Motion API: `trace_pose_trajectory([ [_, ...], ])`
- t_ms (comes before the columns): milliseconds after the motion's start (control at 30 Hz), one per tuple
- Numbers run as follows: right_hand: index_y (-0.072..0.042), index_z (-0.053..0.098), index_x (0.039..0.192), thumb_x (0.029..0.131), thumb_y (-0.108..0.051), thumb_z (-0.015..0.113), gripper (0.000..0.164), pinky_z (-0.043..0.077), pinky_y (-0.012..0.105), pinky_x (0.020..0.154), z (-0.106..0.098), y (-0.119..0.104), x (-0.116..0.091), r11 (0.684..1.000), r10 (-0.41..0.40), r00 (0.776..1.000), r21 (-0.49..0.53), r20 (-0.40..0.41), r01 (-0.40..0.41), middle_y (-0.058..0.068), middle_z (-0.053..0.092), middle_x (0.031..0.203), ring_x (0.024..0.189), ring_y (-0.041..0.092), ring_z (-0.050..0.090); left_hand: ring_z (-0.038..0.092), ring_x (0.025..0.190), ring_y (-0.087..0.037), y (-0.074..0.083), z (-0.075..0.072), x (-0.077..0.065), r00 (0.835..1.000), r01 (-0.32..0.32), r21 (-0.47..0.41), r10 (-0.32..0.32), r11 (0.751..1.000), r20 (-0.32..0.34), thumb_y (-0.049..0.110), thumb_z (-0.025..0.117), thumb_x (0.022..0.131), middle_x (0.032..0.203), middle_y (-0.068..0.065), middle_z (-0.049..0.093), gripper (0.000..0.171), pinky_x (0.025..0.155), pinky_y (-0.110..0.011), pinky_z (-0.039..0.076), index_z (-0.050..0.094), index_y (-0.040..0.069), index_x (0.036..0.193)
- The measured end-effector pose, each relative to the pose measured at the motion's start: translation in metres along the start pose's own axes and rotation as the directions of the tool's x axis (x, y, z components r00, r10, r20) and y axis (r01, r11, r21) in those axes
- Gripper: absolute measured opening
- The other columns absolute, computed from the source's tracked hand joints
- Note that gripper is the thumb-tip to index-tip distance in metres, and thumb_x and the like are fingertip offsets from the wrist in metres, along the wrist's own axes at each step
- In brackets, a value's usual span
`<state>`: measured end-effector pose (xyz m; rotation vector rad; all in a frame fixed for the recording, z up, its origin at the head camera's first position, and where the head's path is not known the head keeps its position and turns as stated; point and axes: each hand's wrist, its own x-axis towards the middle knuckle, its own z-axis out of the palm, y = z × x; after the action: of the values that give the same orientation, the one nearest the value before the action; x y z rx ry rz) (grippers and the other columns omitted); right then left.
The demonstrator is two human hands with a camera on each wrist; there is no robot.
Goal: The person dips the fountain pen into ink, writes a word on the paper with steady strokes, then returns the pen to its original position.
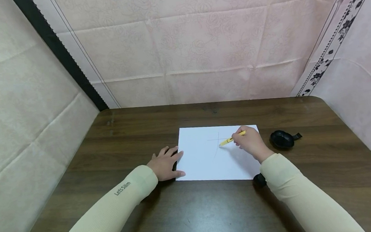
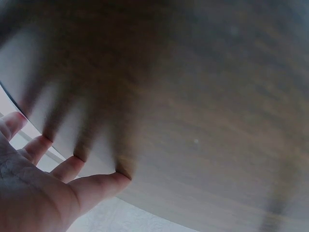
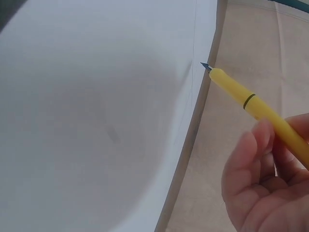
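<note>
A white sheet of paper (image 1: 202,162) lies on the wooden table and bears a few thin lines: one upright, one level crossing it, and a slanted one below. My right hand (image 1: 250,144) pinches a yellow pen (image 1: 231,139) between thumb and fingers over the upper right part of the sheet. In the right wrist view the pen (image 3: 263,108) has a dark pointed tip, close over a thin line. My left hand (image 1: 166,164) rests with spread fingers at the sheet's left edge. Its fingertips (image 2: 124,176) touch down in the left wrist view.
To the right of the sheet lies a small black oval object (image 1: 281,139) with a short tab. A dark thing (image 1: 260,180) sits at my right wrist, beside the sheet's lower right corner. Pale cloth (image 1: 200,55) hangs behind the brown table (image 1: 134,131) and along both sides.
</note>
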<state>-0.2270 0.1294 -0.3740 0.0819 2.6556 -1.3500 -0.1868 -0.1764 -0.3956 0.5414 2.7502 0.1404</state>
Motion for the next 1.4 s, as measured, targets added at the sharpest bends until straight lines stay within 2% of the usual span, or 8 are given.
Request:
trace_pose_trajectory([
  [433,-0.001,0.057,0.106,0.097,-0.022,0.052,0.024,0.054,0.034,0.081,-0.002,0.000,0.008,0.999,0.036,0.999,0.022,-0.024,-0.035,0.018,0.062,0.101,0.092,0.027,0.059,0.017,0.145,-0.038,0.000,0.002,0.001,1.000,0.006,-0.003,-0.006,1.000,0.004,0.057,0.058,0.089,0.160,-0.006,0.021,0.077,0.104,-0.069,0.025,0.031,0.022,0.153],
  [1133,-0.002,0.056,0.105,0.097,-0.024,0.053,0.023,0.052,0.028,0.074,0.004,0.002,0.015,0.997,0.064,0.997,0.041,-0.031,-0.062,0.016,0.063,0.103,0.091,0.025,0.057,0.016,0.145,-0.038,0.000,0.001,0.002,1.000,0.008,0.010,-0.008,1.000,0.006,0.059,0.057,0.089,0.160,-0.005,0.020,0.079,0.104,-0.069,0.025,0.029,0.023,0.153],
  [1400,-0.002,0.056,0.106,0.097,-0.024,0.052,0.023,0.052,0.030,0.077,0.005,0.001,0.017,0.997,0.070,0.997,0.028,-0.029,-0.069,0.017,0.063,0.105,0.091,0.025,0.057,0.016,0.145,-0.038,-0.001,0.001,0.001,1.000,0.008,0.014,-0.008,1.000,0.012,0.059,0.057,0.090,0.160,-0.005,0.019,0.078,0.104,-0.069,0.025,0.029,0.023,0.153],
])
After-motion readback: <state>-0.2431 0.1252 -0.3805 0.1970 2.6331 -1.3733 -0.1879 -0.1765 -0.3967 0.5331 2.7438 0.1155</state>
